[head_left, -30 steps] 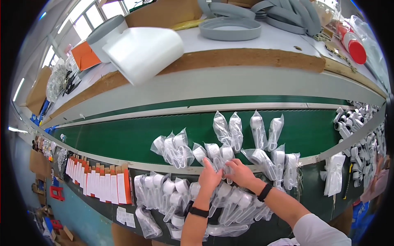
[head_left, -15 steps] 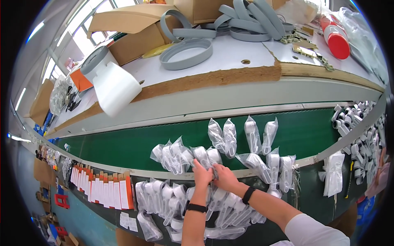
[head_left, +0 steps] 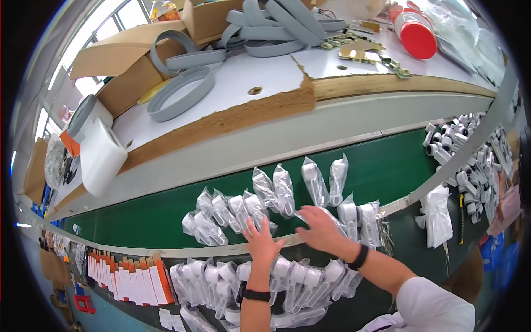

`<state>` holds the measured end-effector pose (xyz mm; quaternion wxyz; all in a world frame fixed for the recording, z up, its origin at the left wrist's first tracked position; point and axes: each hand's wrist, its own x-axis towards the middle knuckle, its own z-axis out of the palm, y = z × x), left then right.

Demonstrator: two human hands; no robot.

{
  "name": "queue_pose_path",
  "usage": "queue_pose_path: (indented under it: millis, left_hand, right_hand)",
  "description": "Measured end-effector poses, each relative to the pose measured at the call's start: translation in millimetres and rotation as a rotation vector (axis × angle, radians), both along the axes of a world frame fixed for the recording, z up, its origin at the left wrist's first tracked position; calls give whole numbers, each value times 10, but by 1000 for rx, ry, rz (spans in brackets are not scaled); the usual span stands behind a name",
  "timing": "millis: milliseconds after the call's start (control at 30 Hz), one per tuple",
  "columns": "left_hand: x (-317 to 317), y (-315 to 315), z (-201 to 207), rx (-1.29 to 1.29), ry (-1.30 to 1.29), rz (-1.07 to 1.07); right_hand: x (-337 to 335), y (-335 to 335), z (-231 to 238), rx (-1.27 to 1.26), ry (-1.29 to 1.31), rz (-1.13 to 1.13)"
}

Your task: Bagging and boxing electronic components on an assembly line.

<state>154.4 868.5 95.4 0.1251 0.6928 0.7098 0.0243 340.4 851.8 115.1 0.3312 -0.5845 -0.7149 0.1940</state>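
Over the near edge of the green belt (head_left: 133, 222), the left hand (head_left: 261, 243) is spread wide and grips nothing, its fingertips at the near end of a cluster of bagged white pieces (head_left: 223, 209) that lies ahead and to its left. The right hand (head_left: 323, 229) has its fingers partly extended above a bagged piece (head_left: 334, 220) it partly hides; whether it grips this, I cannot tell. Four more bags (head_left: 284, 191) lie beyond both hands.
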Motion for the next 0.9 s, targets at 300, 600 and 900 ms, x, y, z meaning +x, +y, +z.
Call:
queue_pose_path:
  millis: [300, 600, 900]
  left_hand:
    - [-144, 250, -566, 120, 178, -15]
    - [317, -73, 0, 285, -125, 27]
    - [610, -383, 193, 239, -431, 48]
  right_hand:
    - [1064, -715, -133, -171, -222, -257]
    - [745, -478, -515, -461, -280, -216]
    - [890, -482, -522, -449, -191, -214]
